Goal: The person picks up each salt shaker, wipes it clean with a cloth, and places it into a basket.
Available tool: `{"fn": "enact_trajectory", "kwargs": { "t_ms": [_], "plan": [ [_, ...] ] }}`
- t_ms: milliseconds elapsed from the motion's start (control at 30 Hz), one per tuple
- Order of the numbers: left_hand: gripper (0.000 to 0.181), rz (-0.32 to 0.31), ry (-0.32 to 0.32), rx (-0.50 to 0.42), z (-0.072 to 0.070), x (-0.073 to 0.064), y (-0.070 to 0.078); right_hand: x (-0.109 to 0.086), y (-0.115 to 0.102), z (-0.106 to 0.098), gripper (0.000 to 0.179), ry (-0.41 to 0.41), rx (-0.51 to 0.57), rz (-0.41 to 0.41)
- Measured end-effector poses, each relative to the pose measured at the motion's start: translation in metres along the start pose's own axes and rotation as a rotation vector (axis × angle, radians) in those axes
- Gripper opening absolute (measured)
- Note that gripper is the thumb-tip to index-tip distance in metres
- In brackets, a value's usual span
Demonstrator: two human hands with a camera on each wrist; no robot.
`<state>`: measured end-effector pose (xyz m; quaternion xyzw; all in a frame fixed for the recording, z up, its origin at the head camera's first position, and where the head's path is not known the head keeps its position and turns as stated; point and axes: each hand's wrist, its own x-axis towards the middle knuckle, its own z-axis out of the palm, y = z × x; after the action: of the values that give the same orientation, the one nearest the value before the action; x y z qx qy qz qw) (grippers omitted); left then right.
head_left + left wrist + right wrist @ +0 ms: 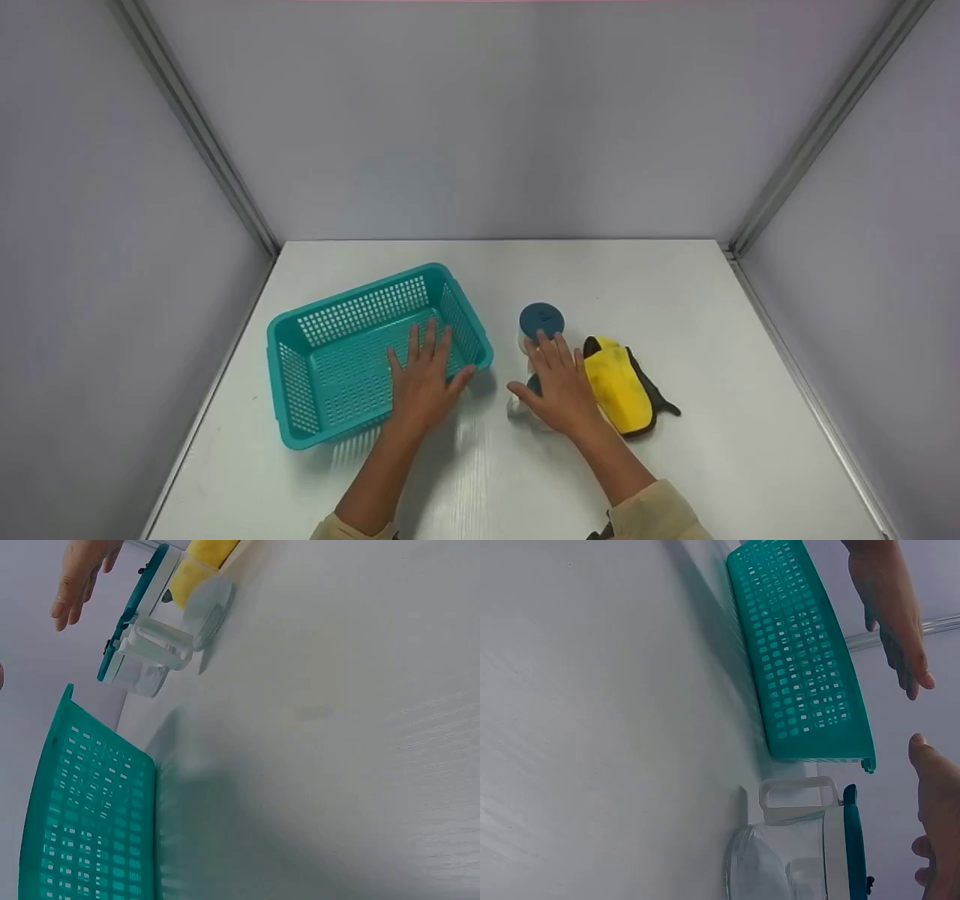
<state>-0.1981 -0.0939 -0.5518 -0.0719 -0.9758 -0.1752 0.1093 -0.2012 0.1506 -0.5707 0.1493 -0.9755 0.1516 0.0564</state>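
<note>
My left hand [424, 382], fingers straight and spread, hovers over the right front part of a teal plastic basket [442, 271]. Under my right hand [559, 390], whose fingers also reach out straight, stands a clear jar [780, 862] with a teal lid and a white handle [799, 799]; the hand hides most of it in the head view. A second clear container with a round blue-teal lid [541, 319] stands just beyond the right fingertips. To the right of that hand lies a yellow and black fabric item [621, 390]; its kind is unclear. Neither hand holds anything.
A white table [750, 465] carries all these things. Grey panels [480, 120] enclose it at the back and on both sides, with metal strips in the corners. The basket stands at the left, slightly turned.
</note>
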Motion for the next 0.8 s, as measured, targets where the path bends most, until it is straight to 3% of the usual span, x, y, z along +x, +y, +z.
{"fn": "enact_trajectory", "kwargs": {
  "t_ms": [267, 800],
  "plan": [
    [0.077, 0.01, 0.066, -0.018, -0.003, -0.003, -0.011, 0.001, -0.005, 0.004, 0.08, 0.026, 0.008, -0.041],
    [0.067, -0.078, 0.231, -0.058, -0.021, -0.014, -0.061, 0.006, -0.021, 0.011, 0.075, 0.035, 0.041, -0.136]
  ]
}}
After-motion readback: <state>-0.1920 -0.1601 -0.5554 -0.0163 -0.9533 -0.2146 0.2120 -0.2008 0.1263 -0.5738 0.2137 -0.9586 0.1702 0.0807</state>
